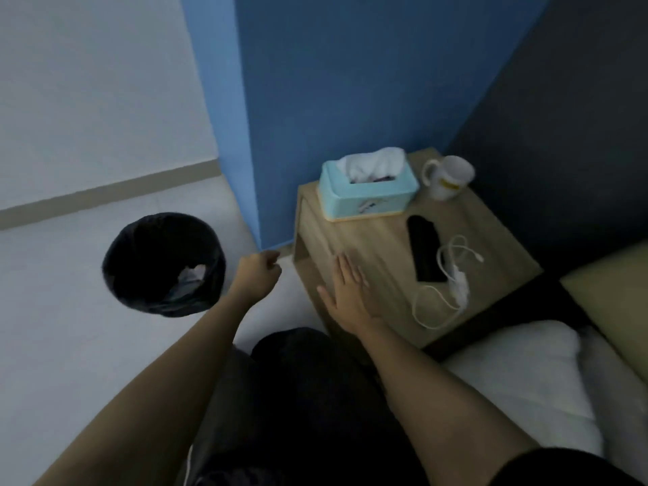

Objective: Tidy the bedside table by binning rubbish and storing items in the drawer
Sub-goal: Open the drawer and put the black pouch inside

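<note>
Wood-grain laminate covers the bedside table (498,247), and the person's right hand (347,292) lies flat on its near-left part, fingers spread and holding nothing. The left hand (257,273) hangs off the table's left edge, above the floor beside the bin, curled into a loose fist; whether anything sits inside it cannot be told. Just right of the flat hand lies a white charging cable (443,291) with its plug block, loosely looped and partly draped over a black phone (422,252). The cable looks light and floppy, so it would probably be best gathered at the plug block, since a pinched loop would trail. The phone looks stiff, smooth and probably slippery, so gripping it across its long edges seems safest once the cable is lifted clear. Farther back, a pale blue tissue box (368,196) stands against the wall, light and easily dented. At the far right corner stands a white mug (449,177), rigid and breakable, best taken by its handle. On the floor to the left, the black-lined waste bin (164,263) already holds 1 crumpled white scrap.
</note>
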